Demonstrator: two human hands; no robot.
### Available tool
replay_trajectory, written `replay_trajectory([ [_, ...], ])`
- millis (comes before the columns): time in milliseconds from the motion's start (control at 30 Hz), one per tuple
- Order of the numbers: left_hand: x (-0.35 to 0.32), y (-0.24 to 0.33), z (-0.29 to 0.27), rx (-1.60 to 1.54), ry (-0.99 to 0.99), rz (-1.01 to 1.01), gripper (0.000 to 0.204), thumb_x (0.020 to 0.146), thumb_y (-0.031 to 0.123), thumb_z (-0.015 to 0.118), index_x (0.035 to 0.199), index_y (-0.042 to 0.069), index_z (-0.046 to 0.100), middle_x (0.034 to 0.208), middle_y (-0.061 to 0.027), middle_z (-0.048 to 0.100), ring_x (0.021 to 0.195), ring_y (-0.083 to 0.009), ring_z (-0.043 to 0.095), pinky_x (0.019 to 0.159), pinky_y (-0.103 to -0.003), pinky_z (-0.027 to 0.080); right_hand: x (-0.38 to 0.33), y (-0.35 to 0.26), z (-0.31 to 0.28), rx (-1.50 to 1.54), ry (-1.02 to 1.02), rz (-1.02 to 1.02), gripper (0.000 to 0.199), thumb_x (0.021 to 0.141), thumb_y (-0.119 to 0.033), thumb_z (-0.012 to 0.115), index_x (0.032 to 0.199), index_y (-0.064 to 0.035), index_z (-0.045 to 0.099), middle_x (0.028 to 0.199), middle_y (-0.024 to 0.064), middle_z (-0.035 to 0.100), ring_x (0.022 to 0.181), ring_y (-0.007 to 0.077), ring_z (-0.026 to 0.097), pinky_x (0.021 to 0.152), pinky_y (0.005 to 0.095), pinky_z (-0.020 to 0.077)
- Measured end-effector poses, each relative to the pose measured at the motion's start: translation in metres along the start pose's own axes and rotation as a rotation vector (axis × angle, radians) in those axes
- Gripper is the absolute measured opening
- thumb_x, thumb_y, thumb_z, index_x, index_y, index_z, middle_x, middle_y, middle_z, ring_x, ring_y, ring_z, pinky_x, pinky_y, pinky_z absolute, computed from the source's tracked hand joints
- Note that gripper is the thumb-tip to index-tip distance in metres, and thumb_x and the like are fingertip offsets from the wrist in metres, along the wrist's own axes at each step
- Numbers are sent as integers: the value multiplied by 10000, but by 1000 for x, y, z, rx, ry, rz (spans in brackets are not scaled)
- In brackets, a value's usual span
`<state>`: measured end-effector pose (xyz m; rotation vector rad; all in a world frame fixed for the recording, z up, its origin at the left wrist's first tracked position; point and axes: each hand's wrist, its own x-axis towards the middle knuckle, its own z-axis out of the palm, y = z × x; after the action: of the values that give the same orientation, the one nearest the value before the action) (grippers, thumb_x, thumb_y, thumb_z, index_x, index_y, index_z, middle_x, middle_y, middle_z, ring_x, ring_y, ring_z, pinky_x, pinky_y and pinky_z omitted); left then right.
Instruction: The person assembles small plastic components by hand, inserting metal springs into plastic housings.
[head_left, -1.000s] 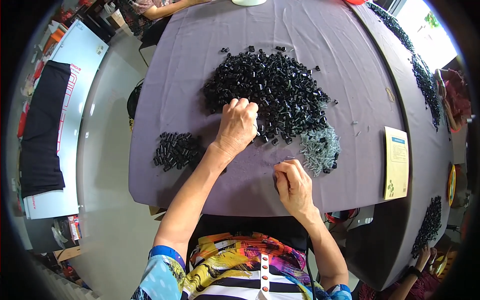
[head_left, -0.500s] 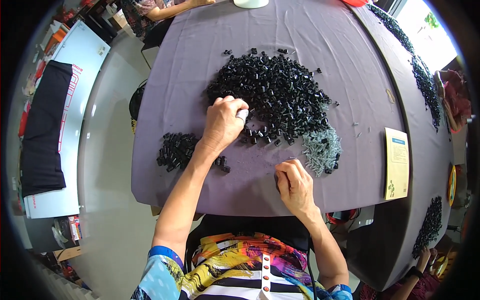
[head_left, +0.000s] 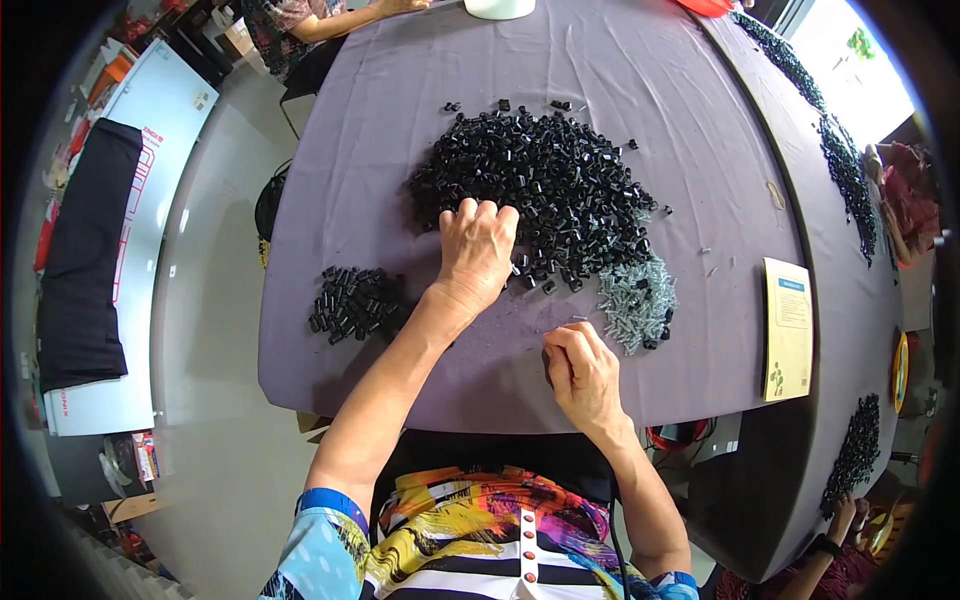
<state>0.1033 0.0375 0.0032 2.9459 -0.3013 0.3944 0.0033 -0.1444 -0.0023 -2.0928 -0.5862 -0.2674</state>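
Note:
A large heap of small black plastic parts (head_left: 540, 165) covers the middle of the cloth-covered table. At its near left edge is my left hand (head_left: 480, 248), back up, fingers curled down among the parts; the fingertips are hidden. My right hand (head_left: 583, 375) is closed near the table's front edge. A dark bit shows at its left side, and what it holds is otherwise hidden. Beside it, to the upper right, lies a pile of small silvery screws (head_left: 636, 303). A smaller pile of black parts (head_left: 355, 303) sits left of my left forearm.
A yellow printed booklet (head_left: 787, 330) lies at the right, with a rubber band (head_left: 776, 195) beyond it. More black parts (head_left: 855, 455) lie on the adjoining table, near another person's hand (head_left: 843, 518). A white tub (head_left: 500, 8) and another person's arm (head_left: 345, 22) are at the far edge.
My left hand has moved right and slightly nearer along the edge of the heap, turning its knuckles away from me. My right hand stays closed in nearly the same place.

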Motion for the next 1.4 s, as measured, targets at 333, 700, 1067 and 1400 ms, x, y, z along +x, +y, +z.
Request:
replay_trajectory([
  [333,-55,33,-29,-1642,-140,-552,161,871,-38,595,1001,-4,684,876,-62,679,687,-112,639,611,-241,551,1,3,1,412,109,332,109,847,81,559,903,-10,583,820,57,562,625,116,530,550,244,429],
  [700,-91,54,-14,-2082,-206,-760,135,911,48,578,1023,7,639,859,-67,671,733,-133,648,684,-312,561,-2,-6,13,646,185,424,65,868,41,608,910,-6,591,807,41,601,621,74,552,559,224,454],
  [1067,-98,64,-16,-2021,-140,-772,138,930,40,552,1041,15,631,875,-54,653,770,-136,637,739,-302,545,-6,-1,13,469,181,321,92,855,72,604,906,-3,586,844,52,581,664,96,579,571,227,468],
  [1400,-101,63,-13,-2090,-128,-820,121,922,40,553,1017,7,621,865,-73,653,761,-143,640,740,-321,552,-1,-5,8,373,165,267,127,810,89,633,874,-16,600,834,73,580,698,131,612,588,253,509],
])
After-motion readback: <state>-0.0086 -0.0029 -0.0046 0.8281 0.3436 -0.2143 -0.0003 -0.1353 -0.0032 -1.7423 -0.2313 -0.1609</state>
